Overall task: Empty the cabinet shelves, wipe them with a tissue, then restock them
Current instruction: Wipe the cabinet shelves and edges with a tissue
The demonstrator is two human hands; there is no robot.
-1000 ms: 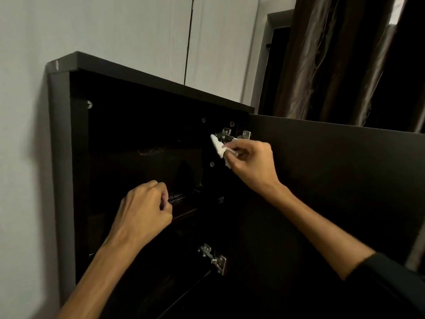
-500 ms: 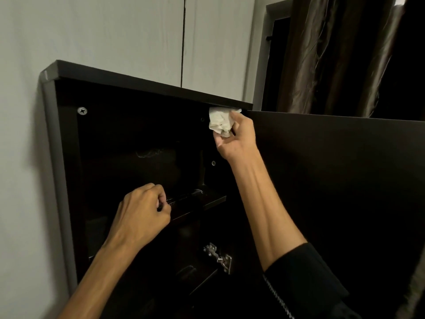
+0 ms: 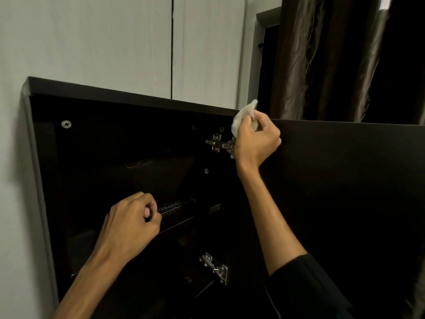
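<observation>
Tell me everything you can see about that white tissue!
The tissue is white, soft-looking paper, crumpled into a wad rather than flat. The right hand grips it, fingers curled round its lower part, so only the upper bunch shows, with a wispy tip poking upward. It sits at the top corner of the dark cabinet, where the open door meets the top panel, just above the upper metal hinge. Whether it presses on the wood cannot be told.
</observation>
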